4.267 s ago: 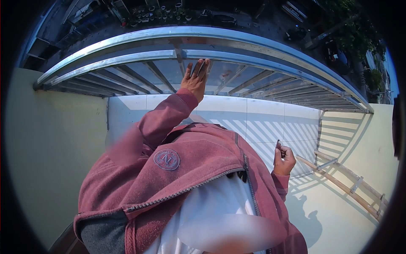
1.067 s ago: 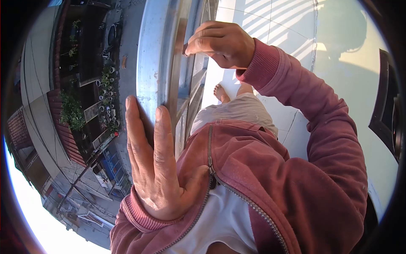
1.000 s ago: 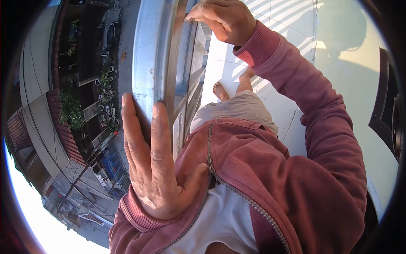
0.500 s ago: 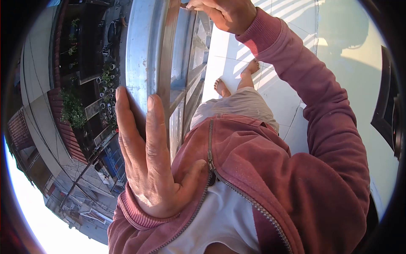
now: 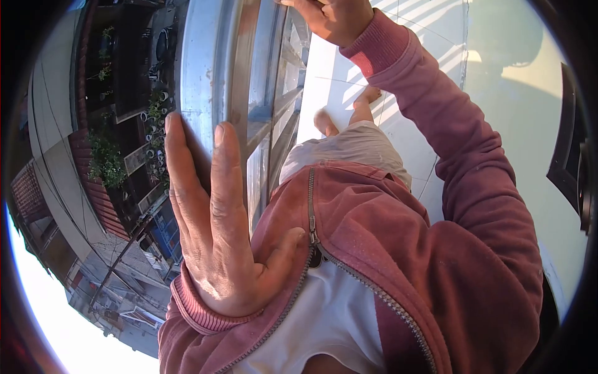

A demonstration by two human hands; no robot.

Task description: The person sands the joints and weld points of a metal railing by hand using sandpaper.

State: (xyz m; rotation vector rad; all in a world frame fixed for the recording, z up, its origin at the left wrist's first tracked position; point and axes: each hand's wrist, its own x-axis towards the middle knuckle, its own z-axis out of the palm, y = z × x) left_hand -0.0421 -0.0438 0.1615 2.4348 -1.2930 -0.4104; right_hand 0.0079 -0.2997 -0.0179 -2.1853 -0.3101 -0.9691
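My left hand [image 5: 218,249] lies against a silvery metal railing [image 5: 205,81], its fingers stretched out and spread and its thumb out to the side. Past the fingertips, the broad top rail runs up to the top edge of the view. My right hand [image 5: 333,19] is at the top edge beside the railing, partly cut off by the frame. Its visible fingers are bent together toward the rail; what they hold, if anything, is hidden.
Below me is a pale tiled floor [image 5: 411,143] with striped shadows, and my bare feet [image 5: 325,123] stand on it. A pale wall [image 5: 511,143] with a dark-framed opening [image 5: 564,156] rises at right. Beyond the railing, far below, are potted plants [image 5: 152,128], roofs and wires.
Both hands have shifted slightly up and left in the view, and more of my right hand is cut off. One foot has moved and looks blurred.
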